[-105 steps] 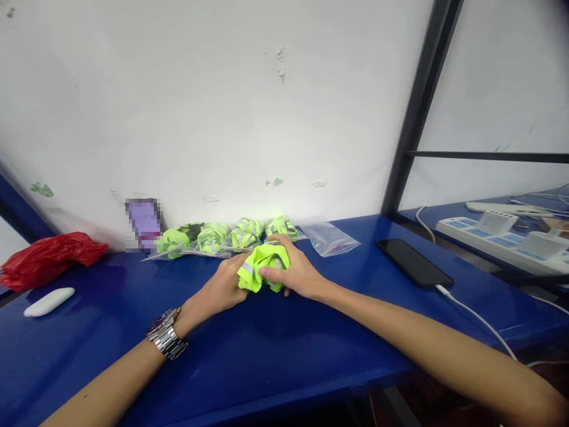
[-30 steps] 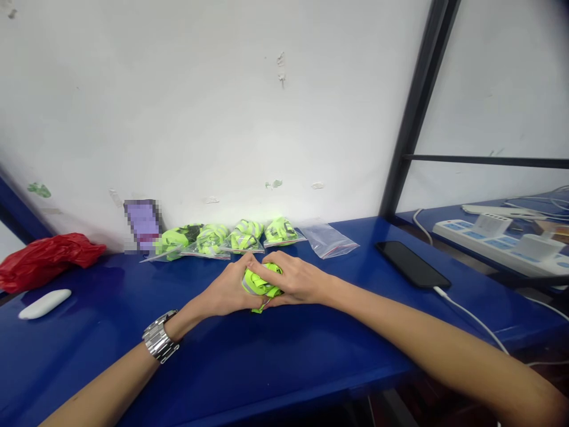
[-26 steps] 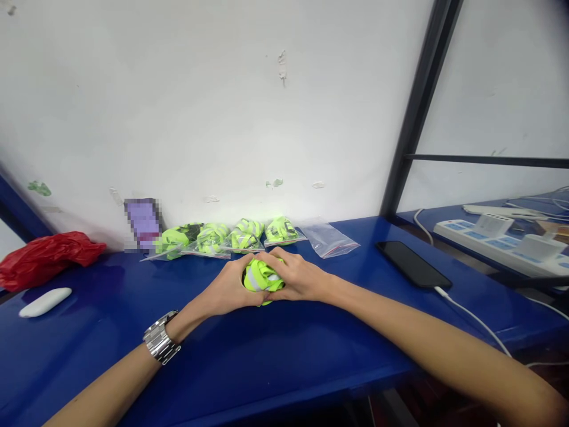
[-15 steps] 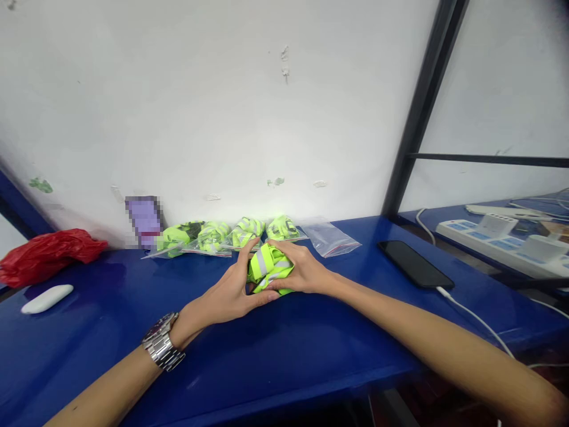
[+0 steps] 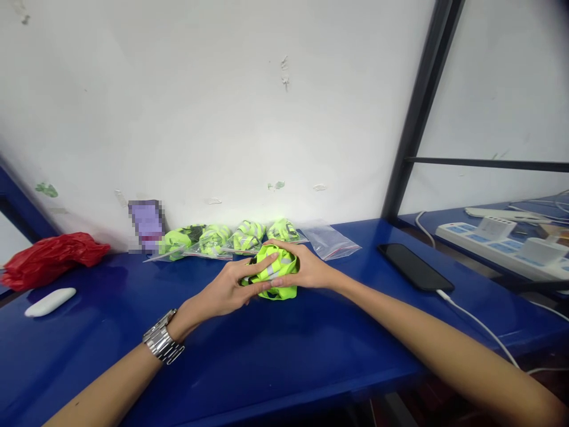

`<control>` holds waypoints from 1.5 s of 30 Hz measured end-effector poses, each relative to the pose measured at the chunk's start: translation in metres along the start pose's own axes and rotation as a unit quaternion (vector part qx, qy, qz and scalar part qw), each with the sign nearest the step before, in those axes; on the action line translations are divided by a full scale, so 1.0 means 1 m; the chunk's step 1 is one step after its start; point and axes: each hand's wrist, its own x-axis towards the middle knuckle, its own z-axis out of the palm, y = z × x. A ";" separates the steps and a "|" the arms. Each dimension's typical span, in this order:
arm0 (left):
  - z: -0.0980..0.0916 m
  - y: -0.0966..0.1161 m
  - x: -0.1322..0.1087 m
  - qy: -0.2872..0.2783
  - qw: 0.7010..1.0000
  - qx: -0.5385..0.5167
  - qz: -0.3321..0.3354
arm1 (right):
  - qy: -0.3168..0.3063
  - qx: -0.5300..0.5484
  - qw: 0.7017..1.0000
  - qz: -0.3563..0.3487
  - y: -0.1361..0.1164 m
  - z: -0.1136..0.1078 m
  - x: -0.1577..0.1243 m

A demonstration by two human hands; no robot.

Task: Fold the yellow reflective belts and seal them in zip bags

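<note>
A bunched neon-yellow reflective vest [image 5: 276,268] with grey stripes sits just above the blue table [image 5: 275,356], squeezed between both hands. My left hand [image 5: 229,290], a metal watch on its wrist, curls its fingers over the near left side of the bundle. My right hand [image 5: 306,270] wraps around the far right side. Behind them, several clear zip bags [image 5: 222,238] holding folded neon vests lie in a row along the wall. An empty zip bag [image 5: 331,240] lies to their right.
A black phone [image 5: 414,267] with a white cable rests on the table at the right. A red plastic bag [image 5: 51,252] and a white oblong object [image 5: 50,301] lie at the left. A black metal post [image 5: 415,112] and white power strips [image 5: 502,240] stand at the right.
Both hands have kept kneading and turning the neon vest into a tighter bundle. The bundle has shifted slightly right and toward the wall; the left fingers now lie across its front.
</note>
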 end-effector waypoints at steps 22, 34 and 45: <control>0.001 0.005 -0.004 -0.012 0.985 0.168 0.041 | -0.041 0.297 0.935 0.189 -0.005 0.010 -0.006; 0.010 -0.001 -0.008 0.016 0.988 0.152 0.013 | 0.007 0.330 0.926 0.183 -0.006 0.017 -0.005; 0.002 0.000 0.000 0.048 0.991 0.121 0.000 | 0.044 0.185 0.978 0.090 0.000 0.021 -0.011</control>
